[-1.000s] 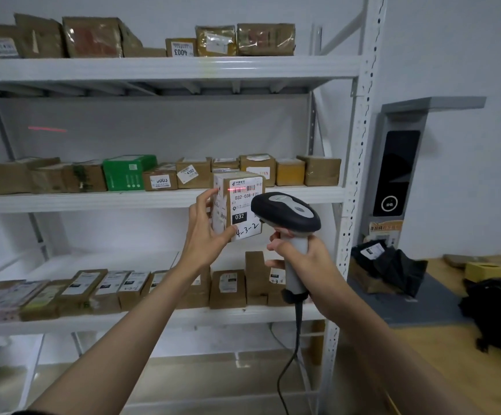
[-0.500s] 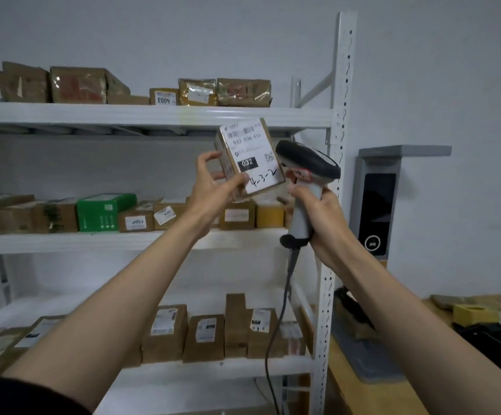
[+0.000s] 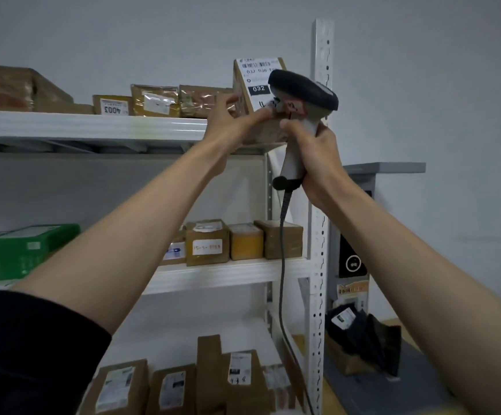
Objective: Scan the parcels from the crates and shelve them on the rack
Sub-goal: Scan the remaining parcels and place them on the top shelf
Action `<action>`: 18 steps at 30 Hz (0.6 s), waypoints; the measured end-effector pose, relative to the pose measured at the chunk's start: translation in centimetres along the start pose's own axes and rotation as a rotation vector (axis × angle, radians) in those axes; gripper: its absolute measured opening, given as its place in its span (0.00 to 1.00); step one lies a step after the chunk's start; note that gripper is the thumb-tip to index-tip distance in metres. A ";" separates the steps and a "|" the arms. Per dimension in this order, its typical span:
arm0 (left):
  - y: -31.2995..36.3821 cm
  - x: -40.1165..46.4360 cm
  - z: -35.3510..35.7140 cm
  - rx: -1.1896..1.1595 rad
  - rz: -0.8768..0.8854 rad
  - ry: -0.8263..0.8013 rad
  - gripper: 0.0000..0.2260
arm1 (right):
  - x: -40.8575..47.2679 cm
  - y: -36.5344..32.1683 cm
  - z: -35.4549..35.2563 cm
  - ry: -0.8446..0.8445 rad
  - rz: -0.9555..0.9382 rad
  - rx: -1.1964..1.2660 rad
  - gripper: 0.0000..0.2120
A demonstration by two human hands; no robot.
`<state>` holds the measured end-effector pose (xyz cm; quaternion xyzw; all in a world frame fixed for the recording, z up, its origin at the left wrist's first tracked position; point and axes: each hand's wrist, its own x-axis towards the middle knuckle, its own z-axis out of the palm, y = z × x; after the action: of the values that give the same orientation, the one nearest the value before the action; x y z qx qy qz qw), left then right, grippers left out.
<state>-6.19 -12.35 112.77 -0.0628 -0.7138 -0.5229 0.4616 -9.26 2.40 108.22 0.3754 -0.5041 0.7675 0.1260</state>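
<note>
Nearest, our right hand [image 3: 318, 157] wraps its fingers round the barcode scanner [image 3: 303, 94]. Our left hand [image 3: 231, 124] pinches the labelled parcel [image 3: 250, 82] at the top shelf [image 3: 93, 125], right end. Apparently scanned; it is not yet released.
</note>
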 end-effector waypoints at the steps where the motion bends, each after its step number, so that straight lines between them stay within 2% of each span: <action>1: -0.1 1.0 0.2 0.032 0.018 -0.003 0.38 | 1.1 0.2 0.1 0.014 -0.008 -0.008 0.14; 3: -0.4 3.4 0.7 0.080 0.040 -0.008 0.41 | 3.4 0.3 0.4 0.043 -0.013 -0.013 0.15; 9: -0.9 9.6 2.2 0.308 0.125 -0.027 0.36 | 9.5 0.3 0.8 0.048 0.028 0.055 0.13; 13: -1.8 11.9 2.8 0.374 0.140 -0.021 0.33 | 12.9 0.7 1.1 0.036 0.073 0.022 0.16; 18: -3.3 13.8 3.0 0.466 0.181 0.011 0.28 | 16.0 1.0 1.4 -0.010 0.108 0.004 0.10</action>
<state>-17.66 -16.86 120.45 -0.0154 -0.8040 -0.3011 0.5126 -20.22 -2.19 119.11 0.3517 -0.5226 0.7724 0.0812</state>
